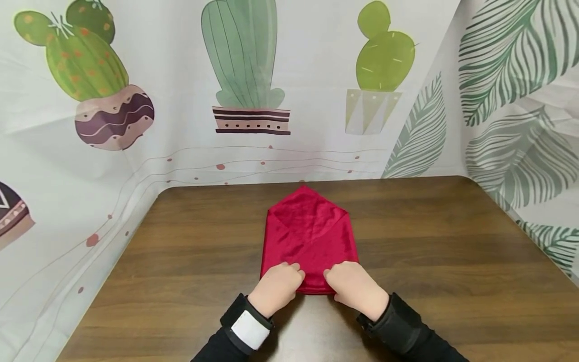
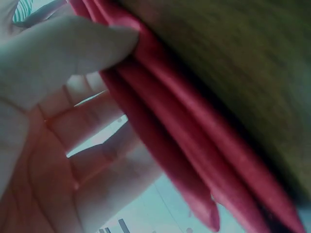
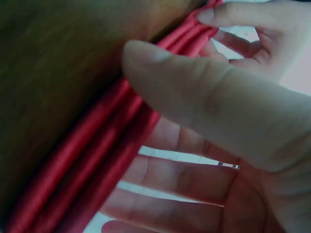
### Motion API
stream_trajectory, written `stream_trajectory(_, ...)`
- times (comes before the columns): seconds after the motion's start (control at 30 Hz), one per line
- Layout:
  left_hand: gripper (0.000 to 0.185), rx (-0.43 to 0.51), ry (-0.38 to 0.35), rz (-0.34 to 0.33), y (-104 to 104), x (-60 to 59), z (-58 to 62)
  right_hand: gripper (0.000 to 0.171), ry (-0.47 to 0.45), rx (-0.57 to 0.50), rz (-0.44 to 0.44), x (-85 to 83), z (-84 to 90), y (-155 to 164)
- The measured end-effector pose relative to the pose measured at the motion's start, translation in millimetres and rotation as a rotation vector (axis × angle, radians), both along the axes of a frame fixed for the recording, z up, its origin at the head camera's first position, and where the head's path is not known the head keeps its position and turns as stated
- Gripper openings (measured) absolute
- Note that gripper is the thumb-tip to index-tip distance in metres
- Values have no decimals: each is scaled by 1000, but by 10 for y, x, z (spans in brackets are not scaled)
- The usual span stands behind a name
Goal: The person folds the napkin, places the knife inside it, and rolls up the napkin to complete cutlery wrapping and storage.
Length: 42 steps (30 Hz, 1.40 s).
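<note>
Your left hand (image 1: 277, 285) and right hand (image 1: 354, 287) each pinch the near edge of the red cloth (image 1: 309, 236), folded mid-surface (image 1: 452, 261). Keep the stacked layers aligned and both grips level.

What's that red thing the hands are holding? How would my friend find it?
Look at the brown wooden table in front of the cactus-print curtain. Near its middle lies a red cloth, folded with a pointed tip at the far end like an envelope. The left hand and right hand pinch its near edge, and it is the only red thing on the table.
</note>
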<state>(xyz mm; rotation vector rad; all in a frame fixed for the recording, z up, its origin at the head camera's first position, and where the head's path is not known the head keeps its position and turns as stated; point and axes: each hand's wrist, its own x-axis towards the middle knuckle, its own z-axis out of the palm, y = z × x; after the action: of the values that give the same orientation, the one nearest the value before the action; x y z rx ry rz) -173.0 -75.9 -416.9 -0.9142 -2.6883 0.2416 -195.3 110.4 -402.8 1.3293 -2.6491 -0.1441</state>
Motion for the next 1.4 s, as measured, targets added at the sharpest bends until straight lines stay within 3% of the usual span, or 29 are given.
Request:
stream_trajectory(0.1,13,-12,46,-21,-1,-7,1,28,46,-27,18,8,-26,-16)
stream_trajectory(0.23,13,-31,54,-28,2,-10,25,23,81,-64,34,9,-48,-31)
stream_trajectory(0.73,20,39,-64,-18,-22,-13,79,21,162,-71,77,-30,-91,-30)
stream_trajectory(1.07,21,59,-49,-87,-17,6,87,23,183,-73,105,-32,-91,-23)
stream_trajectory(1.27,23,35,-102,-79,-24,99,151,25,124,-87,113,-90,-79,15)
stream_trajectory(1.4,14,28,-134,-50,-53,127,178,27,34,-91,105,-136,-37,53)
